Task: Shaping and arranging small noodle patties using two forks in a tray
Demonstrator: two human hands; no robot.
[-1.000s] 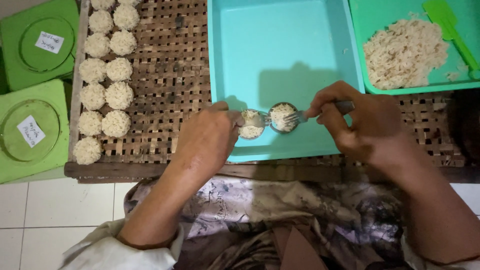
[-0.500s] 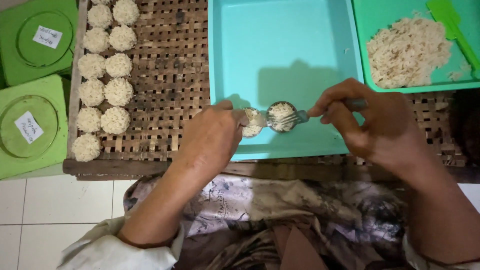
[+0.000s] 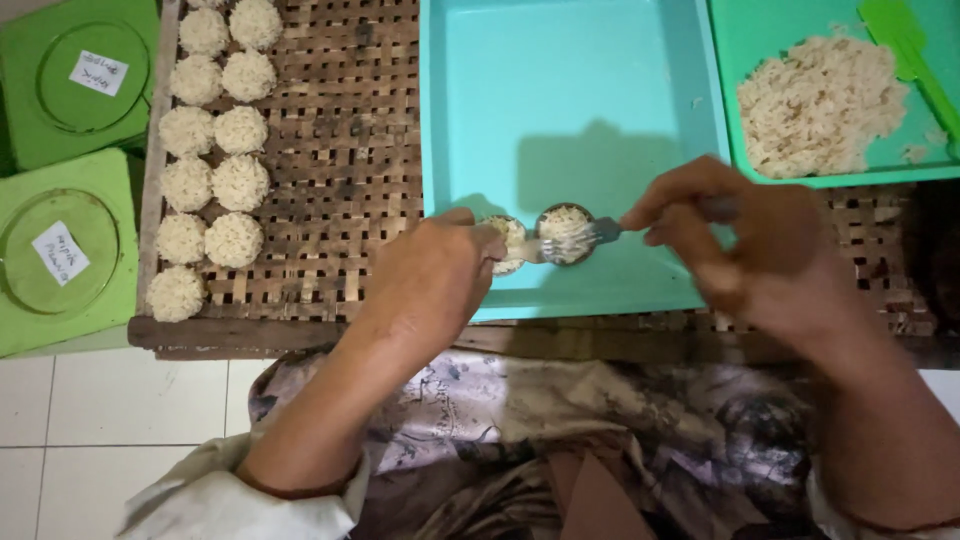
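Over the near edge of the turquoise tray [image 3: 570, 100], both hands work close together. The left hand [image 3: 430, 280] is curled around a small round mould [image 3: 505, 243] packed with pale noodle strands, its fingers closed on it so that only part of the mould shows. The right hand [image 3: 745, 240] pinches the handle of a fork [image 3: 590, 235] between thumb and fingers; the hand is blurred, so the exact grip is hard to read. The fork's tines press into a second round mould [image 3: 566, 232], also filled with noodles, which sits just beside the first, the two touching or nearly so. Both moulds lie above the tray's floor near its front rim. To the right, a green tray [image 3: 780, 30] holds a loose heap of noodles [image 3: 820, 105] and a green spatula [image 3: 905, 45]. On the woven bamboo rack [image 3: 340, 180] to the left, round noodle cakes [image 3: 212, 185] lie in two rows. Two green lids [image 3: 65, 170] sit beside the rack at the far left.
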